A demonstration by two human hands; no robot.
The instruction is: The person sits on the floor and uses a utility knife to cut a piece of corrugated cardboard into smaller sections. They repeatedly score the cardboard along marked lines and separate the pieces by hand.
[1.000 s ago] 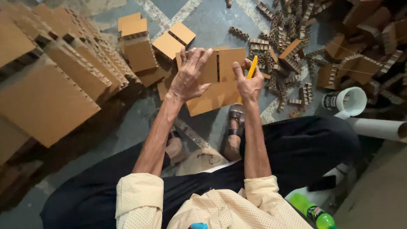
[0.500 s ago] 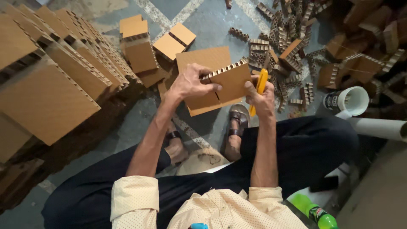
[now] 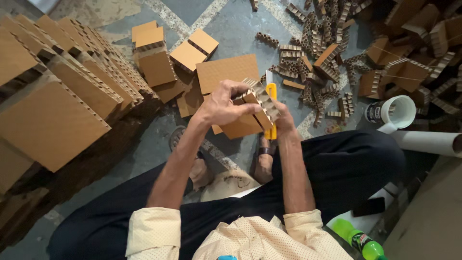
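**A:** What is at the centre of the frame?

**B:** A honeycomb cardboard block (image 3: 252,113), held above the floor in front of a seated person's knees. The left hand (image 3: 222,103) grips it from the top, fingers curled over its ribbed edge.

**A:** And the other hand?

**B:** The right hand (image 3: 284,123) is closed around a yellow utility knife (image 3: 272,96), pressed against the block's right side, blade end pointing away. The two hands sit close together, both clamped on what they hold.

**A:** What lies beneath?

**B:** A flat cardboard sheet (image 3: 226,72) on the grey floor (image 3: 231,29), just beyond the block, with smaller cut cardboard pieces (image 3: 187,55) to its far left.

**A:** Further out?

**B:** Stacked cardboard slabs (image 3: 62,96) run along the left. A heap of honeycomb offcuts (image 3: 317,43) spreads to the far right, with more bundled cardboard behind. Near the right, a white tub (image 3: 397,113) stands beside a white tube (image 3: 428,142). A green plastic bottle (image 3: 361,238) lies at the near right, by the person's dark trousers (image 3: 346,163).
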